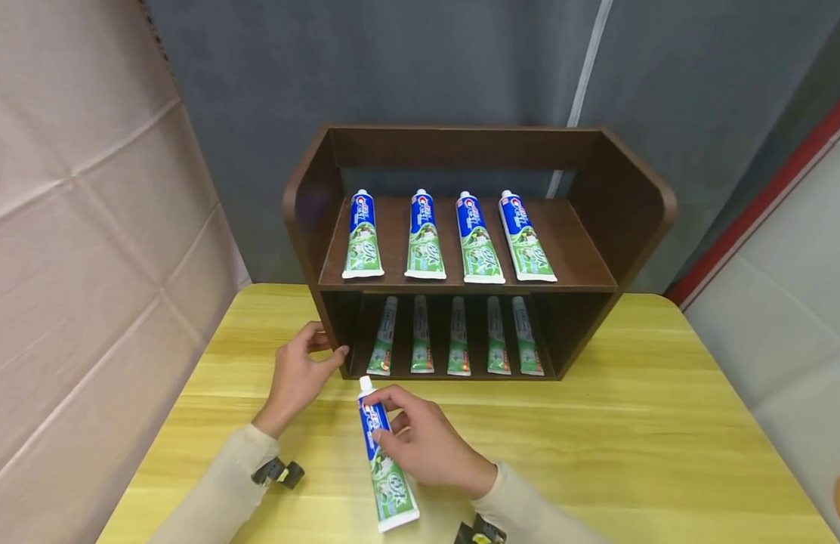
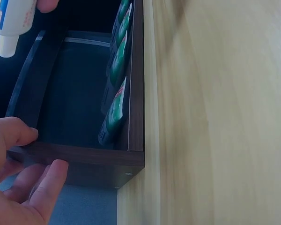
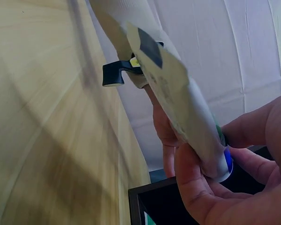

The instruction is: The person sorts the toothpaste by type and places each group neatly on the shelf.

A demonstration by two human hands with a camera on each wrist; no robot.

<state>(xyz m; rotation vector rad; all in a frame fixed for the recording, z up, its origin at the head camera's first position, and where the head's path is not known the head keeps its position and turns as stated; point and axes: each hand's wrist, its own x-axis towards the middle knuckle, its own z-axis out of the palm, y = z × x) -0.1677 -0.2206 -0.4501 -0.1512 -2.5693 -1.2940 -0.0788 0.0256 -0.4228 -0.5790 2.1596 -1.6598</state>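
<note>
My right hand [image 1: 430, 446] grips a blue and green toothpaste tube [image 1: 386, 472] by its upper half, white cap toward the shelf. In the right wrist view, the fingers and thumb pinch the tube's sides, and its pale back [image 3: 180, 103] faces the camera. At the lower left front of a dark brown two-tier shelf [image 1: 470, 287], my left hand [image 1: 301, 374] holds the side panel's edge. Its thumb [image 2: 18, 131] lies on the inner side and the fingers outside, as the left wrist view shows.
Several matching blue and green tubes [image 1: 423, 234] lie on the upper tier, caps to the back. Several darker green and grey tubes [image 1: 458, 340] lie on the lower tier. Beneath stands a yellow wood-grain table [image 1: 665, 423]; a grey curtain [image 1: 427, 68] hangs behind.
</note>
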